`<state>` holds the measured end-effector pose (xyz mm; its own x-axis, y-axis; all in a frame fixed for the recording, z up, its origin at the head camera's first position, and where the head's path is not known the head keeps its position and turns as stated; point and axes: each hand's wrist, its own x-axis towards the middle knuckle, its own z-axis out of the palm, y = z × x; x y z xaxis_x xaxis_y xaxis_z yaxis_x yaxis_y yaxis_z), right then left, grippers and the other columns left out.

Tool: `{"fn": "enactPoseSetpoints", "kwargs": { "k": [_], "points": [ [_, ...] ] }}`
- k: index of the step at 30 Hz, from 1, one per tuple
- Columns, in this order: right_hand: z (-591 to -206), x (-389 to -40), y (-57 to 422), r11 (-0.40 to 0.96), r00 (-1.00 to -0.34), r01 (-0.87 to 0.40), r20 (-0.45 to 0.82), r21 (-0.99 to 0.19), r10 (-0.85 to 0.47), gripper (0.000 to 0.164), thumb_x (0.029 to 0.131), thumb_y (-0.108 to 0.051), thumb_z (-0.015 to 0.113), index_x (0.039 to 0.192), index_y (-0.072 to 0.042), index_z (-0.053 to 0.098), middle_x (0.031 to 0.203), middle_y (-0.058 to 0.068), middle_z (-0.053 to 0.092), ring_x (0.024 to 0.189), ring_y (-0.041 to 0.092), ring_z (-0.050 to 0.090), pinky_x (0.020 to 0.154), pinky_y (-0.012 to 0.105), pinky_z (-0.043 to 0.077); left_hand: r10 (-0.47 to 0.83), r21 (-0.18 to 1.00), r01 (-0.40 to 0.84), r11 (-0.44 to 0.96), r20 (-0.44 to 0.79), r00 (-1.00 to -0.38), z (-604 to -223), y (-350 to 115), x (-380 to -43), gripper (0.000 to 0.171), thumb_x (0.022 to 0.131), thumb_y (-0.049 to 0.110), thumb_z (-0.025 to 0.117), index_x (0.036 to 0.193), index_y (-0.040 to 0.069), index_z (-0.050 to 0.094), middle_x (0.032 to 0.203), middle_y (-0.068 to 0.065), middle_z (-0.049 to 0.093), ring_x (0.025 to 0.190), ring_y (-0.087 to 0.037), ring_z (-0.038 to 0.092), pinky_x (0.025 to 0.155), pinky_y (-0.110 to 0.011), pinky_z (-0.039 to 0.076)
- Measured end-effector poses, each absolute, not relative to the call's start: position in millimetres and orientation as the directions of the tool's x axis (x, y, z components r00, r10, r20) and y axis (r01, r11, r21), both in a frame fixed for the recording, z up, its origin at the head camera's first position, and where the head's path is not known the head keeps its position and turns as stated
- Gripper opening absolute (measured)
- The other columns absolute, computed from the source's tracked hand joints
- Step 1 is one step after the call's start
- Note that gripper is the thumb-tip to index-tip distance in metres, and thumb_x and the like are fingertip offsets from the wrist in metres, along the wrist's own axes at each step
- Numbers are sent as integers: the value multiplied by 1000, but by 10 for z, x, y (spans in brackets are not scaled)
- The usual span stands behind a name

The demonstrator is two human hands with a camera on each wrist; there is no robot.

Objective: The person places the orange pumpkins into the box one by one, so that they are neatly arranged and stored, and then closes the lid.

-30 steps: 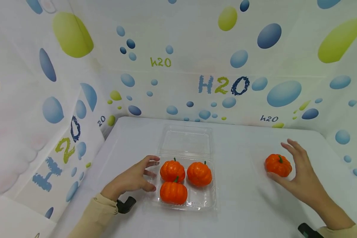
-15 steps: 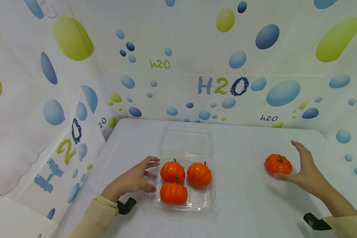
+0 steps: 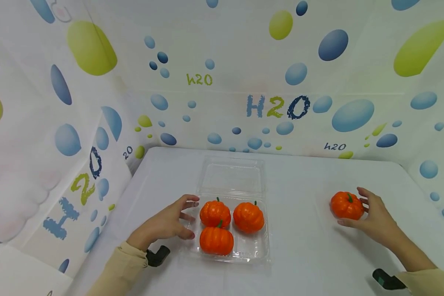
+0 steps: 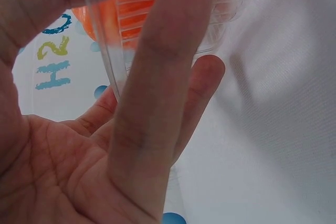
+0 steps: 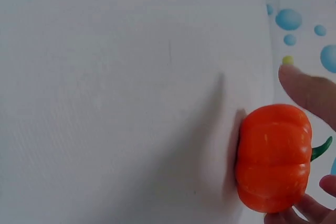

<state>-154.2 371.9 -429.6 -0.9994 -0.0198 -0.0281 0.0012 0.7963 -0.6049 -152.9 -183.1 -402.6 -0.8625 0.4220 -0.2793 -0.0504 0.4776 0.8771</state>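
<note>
A: Left side first?
B: I read the left hand as relaxed, fingers spread at the left edge of the clear plastic hinged box. Three glossy orange ribbed pumpkins with green stems sit inside; the lid lies back.
A: And the right?
B: A fourth orange pumpkin rests on the white table, well right of the box. The right hand curves beside it, not gripping: my wrist view shows the thumb apart. Whether the other fingertips touch, I cannot tell.
</note>
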Motion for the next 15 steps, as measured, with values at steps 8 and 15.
{"fn": "enactPoseSetpoints", "kwargs": {
  "k": [8, 15],
  "points": [
    [-4323, -1531, 3671, 828, -999, 40, -29, -559, 29, 114, 75, -39, 90, 148, 17, 22, 138, 43, 30, 122, 60, 36, 92, 71, 43, 402, 869, -59, 491, -286, -870, -4042, -1833, -1531, 92, 72, -3, 84, 149, 10, 36, 155, -20, 38, 120, -35, 59, 82, -45, 59],
    [-4385, -1506, 3638, 835, -997, 68, -16, -545, 70, 109, 76, -36, 90, 146, 16, 25, 134, 42, 31, 114, 56, 40, 93, 70, 44, 407, 874, -59, 482, -283, -868, -4066, -1844, -1538, 91, 73, -4, 83, 149, 10, 36, 155, -19, 39, 120, -35, 59, 82, -44, 59]
  ]
}}
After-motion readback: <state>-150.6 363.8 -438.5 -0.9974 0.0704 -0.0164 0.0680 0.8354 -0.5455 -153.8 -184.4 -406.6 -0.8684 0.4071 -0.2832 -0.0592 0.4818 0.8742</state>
